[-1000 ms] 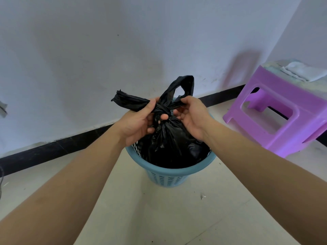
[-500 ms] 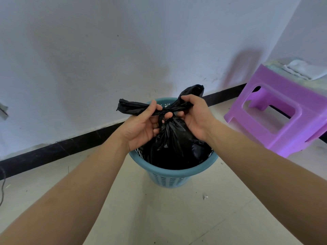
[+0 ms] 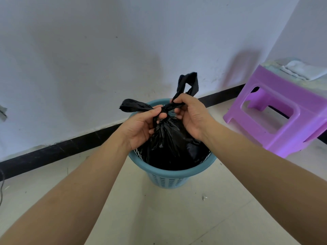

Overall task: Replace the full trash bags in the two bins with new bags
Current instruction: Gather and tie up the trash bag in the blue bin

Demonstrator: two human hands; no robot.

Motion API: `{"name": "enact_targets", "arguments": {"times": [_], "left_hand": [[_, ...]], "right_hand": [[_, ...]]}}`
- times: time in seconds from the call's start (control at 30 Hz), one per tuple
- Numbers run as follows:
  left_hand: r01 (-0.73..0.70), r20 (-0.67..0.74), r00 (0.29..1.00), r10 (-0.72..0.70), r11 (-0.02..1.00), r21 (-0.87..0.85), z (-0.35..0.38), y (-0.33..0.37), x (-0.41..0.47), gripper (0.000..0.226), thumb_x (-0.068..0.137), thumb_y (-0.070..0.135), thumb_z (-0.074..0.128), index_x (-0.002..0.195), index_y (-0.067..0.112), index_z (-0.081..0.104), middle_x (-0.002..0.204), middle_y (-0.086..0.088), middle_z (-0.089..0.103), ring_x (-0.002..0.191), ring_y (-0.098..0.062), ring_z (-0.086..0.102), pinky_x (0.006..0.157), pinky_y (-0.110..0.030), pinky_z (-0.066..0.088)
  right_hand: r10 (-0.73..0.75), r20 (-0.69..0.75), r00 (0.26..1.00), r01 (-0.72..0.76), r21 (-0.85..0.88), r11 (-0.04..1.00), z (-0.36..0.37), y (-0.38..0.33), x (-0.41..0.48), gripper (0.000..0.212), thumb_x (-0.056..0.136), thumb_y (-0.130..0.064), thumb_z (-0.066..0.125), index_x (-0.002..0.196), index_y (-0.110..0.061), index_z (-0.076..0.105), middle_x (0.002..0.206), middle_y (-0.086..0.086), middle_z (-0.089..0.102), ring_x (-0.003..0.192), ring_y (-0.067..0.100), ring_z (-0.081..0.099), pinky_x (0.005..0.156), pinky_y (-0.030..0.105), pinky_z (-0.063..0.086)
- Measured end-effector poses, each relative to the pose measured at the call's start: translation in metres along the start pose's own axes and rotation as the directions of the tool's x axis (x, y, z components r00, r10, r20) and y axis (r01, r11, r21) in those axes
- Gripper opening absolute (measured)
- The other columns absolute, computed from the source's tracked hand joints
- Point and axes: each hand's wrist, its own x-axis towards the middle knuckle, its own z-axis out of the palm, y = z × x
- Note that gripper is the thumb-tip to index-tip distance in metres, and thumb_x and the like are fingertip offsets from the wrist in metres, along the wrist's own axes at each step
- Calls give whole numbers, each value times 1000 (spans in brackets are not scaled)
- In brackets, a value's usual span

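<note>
Two hands work at the neck of one black trash bag (image 3: 169,144), which sits inside one blue perforated bin (image 3: 177,172) on the floor (image 3: 159,218). The left hand (image 3: 139,126) pinches the gathered plastic between thumb and curled fingers, and the right hand (image 3: 191,115) does the same just across from it, so both are closed on the bag, not open. Between the two grips the plastic is twisted into what looks like a knot (image 3: 163,110), though fingers cover much of it and how tight it is cannot be told. Two handle ends stick out of the grip: one bunched end (image 3: 134,105) points away past the left thumb, and one loop (image 3: 188,84) stands upright above the right hand's fingers. Directly below the grip the bag's body hangs down full and wrinkled, filling the bin's mouth, with the bin's rim showing all round it. Beyond the grip runs one black baseboard (image 3: 53,154) along the foot of a pale wall. Well off to the right of the right hand stands one purple plastic stool (image 3: 276,110), and one white cloth (image 3: 300,69) lies on its top. Below the right forearm, on the floor, lies one small pale scrap (image 3: 204,198).
</note>
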Motion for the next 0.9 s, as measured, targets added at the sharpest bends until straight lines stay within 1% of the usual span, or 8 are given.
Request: {"name": "enact_targets", "arguments": {"times": [0.1, 0.2, 0.33, 0.43, 0.53, 0.73, 0.83, 0.9], "left_hand": [[22, -39, 999, -22, 1000, -6, -2, -1, 2, 19, 92, 18, 62, 110, 22, 65, 79, 3, 73, 60, -4, 60, 46, -18, 32], [33, -98, 994, -40, 997, -67, -3, -3, 6, 14, 89, 15, 66, 100, 25, 67, 85, -1, 76, 66, -5, 65, 50, -20, 31], [8, -115, 993, -27, 988, -156, -6, -3, 11, 11, 88, 15, 67, 91, 25, 66, 88, -2, 76, 71, -3, 68, 47, -17, 32], [-29, -150, 989, 2, 984, -175, -8, -1, 14, 14, 88, 12, 67, 88, 25, 63, 80, 3, 74, 64, -3, 65, 45, -15, 33], [-68, -204, 979, 28, 979, -194, -8, -2, 16, 19, 86, 5, 68, 84, 23, 61, 77, 3, 70, 60, -4, 62, 44, -15, 34], [-101, -160, 984, 81, 988, -116, -14, 4, 12, 26, 81, -2, 69, 77, 22, 58, 89, -3, 67, 67, -8, 60, 50, -16, 37], [-131, -121, 984, 133, 991, 21, -21, 4, 8, 31, 83, -9, 63, 69, 18, 58, 81, -3, 67, 70, -11, 59, 59, -21, 38], [-141, -110, 982, 153, 984, 114, -22, 4, 5, 32, 84, -12, 59, 69, 16, 56, 76, -1, 69, 70, -11, 60, 63, -23, 38]], "right_hand": [[-22, -16, 1000, 23, 40, 999, 1, -2, -4, 14, 82, -5, 58, 91, -11, 67, 74, 0, 61, 55, 9, 49, 50, 23, 35], [-58, -9, 998, 58, 29, 998, 4, -3, -9, 1, 87, -7, 66, 87, -7, 66, 78, 4, 62, 65, 12, 57, 59, 23, 48], [-61, -57, 996, 59, -39, 997, 5, -2, -13, 21, 78, -11, 83, 92, -2, 70, 81, 7, 71, 71, 14, 67, 71, 21, 58], [17, -69, 997, -30, -185, 982, -2, 0, -16, 24, 79, -5, 81, 100, -2, 72, 84, 7, 75, 73, 14, 72, 59, 17, 55], [213, -61, 975, -222, -247, 943, -9, -4, -15, 21, 79, -6, 79, 98, -11, 71, 82, 2, 74, 67, 9, 72, 46, 14, 48], [451, -2, 893, -410, -421, 809, -11, -8, -12, 13, 83, -20, 77, 94, -17, 71, 84, -2, 77, 62, 5, 70, 49, 14, 50], [476, 33, 879, -319, -702, 637, -13, -21, -19, 26, 80, -40, 80, 99, -24, 72, 90, -6, 77, 68, 4, 69, 60, 17, 51], [361, 8, 933, -183, -850, 494, -15, -32, -18, 44, 76, -57, 76, 105, -25, 71, 97, -6, 76, 76, 7, 68, 72, 24, 52]]}}
